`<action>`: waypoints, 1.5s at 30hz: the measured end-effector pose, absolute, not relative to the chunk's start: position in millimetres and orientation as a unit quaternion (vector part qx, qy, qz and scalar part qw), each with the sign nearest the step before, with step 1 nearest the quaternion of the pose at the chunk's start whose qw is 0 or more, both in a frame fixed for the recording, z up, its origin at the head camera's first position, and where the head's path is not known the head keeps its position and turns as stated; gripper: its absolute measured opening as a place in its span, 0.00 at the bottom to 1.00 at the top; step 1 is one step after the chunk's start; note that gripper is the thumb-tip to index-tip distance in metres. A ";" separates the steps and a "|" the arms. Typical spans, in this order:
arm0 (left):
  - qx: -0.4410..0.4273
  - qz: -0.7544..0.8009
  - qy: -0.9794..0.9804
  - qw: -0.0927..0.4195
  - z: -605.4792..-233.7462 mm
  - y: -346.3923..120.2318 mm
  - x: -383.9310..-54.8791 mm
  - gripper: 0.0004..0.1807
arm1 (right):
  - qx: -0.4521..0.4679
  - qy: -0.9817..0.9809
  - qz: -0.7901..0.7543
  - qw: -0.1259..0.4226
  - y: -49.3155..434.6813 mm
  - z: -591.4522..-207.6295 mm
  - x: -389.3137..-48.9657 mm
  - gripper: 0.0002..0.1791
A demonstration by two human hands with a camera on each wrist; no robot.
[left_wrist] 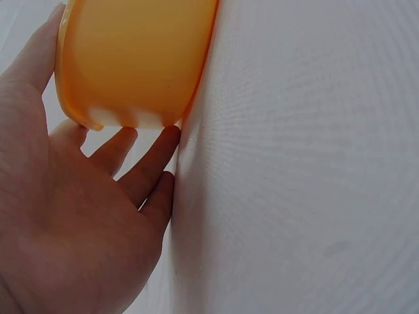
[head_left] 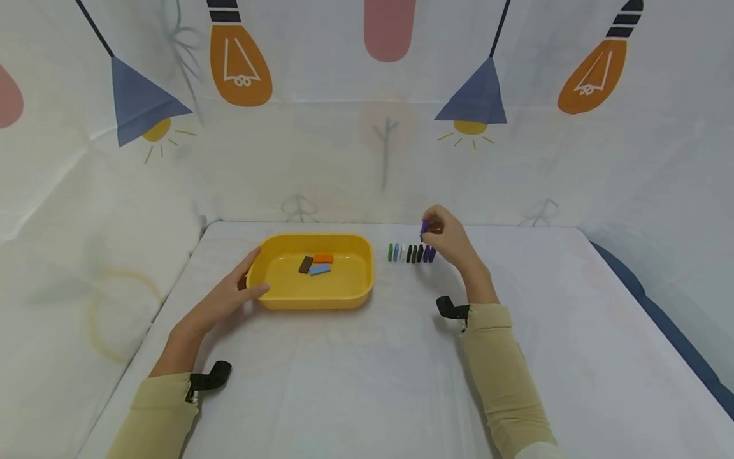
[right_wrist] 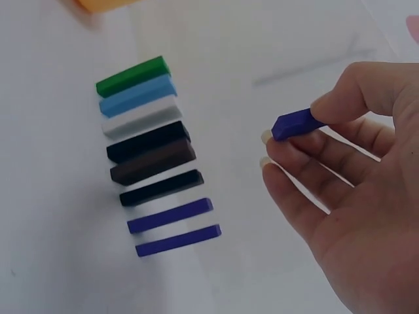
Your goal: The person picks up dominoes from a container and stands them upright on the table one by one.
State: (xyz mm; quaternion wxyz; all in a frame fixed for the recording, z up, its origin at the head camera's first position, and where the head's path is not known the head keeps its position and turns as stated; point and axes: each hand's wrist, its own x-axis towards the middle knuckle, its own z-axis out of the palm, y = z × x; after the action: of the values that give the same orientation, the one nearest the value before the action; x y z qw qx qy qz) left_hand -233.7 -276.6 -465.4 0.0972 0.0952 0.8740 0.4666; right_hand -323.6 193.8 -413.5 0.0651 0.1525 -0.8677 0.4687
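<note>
Between the thumb and fingertips of my right hand (head_left: 449,239) is a short, square-edged purple stick (right_wrist: 294,124). It is held up off the table, beside a row of similar sticks. That row runs from a green stick (right_wrist: 134,76) through a light blue stick (right_wrist: 139,96), a white stick (right_wrist: 142,116) and dark ones to two purple sticks at its near end in the right wrist view. My left hand (head_left: 229,296) grips the left end of a yellow tray (head_left: 309,303), thumb at the front corner and fingertips against the end wall. Inside lie a brown stick (head_left: 306,264), an orange stick (head_left: 323,258) and a blue stick (head_left: 319,269).
The tray and the row of sticks stand toward the back of a white-covered table (head_left: 344,382). Behind it hangs a pale cloth (head_left: 321,159) printed with lamps and bulbs. A dark blue edge (head_left: 659,312) shows beyond the table's right side.
</note>
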 end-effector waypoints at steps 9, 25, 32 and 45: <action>0.097 0.472 0.870 0.101 -467.8 -276.9 -234.7 0.48 | 0.133 -0.872 0.469 0.051 206.2 -419.2 -327.3 0.17; 0.089 0.463 0.876 0.100 -466.5 -276.5 -235.1 0.48 | 0.115 -0.880 0.457 0.059 225.7 -422.0 -328.6 0.16; 0.093 0.468 0.873 0.100 -465.6 -275.4 -234.4 0.49 | 0.094 -0.887 0.449 0.057 229.6 -425.6 -329.5 0.17; 0.091 0.462 0.877 0.098 -466.2 -276.0 -234.7 0.48 | 0.072 -0.900 0.427 0.038 232.7 -431.2 -330.2 0.16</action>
State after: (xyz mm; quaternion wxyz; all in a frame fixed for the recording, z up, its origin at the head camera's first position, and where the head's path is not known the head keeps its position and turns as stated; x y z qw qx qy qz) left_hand -234.7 -276.0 -466.2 0.0976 0.0911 0.8768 0.4621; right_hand -330.2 232.7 -431.2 0.0380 0.0718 -0.9005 0.4273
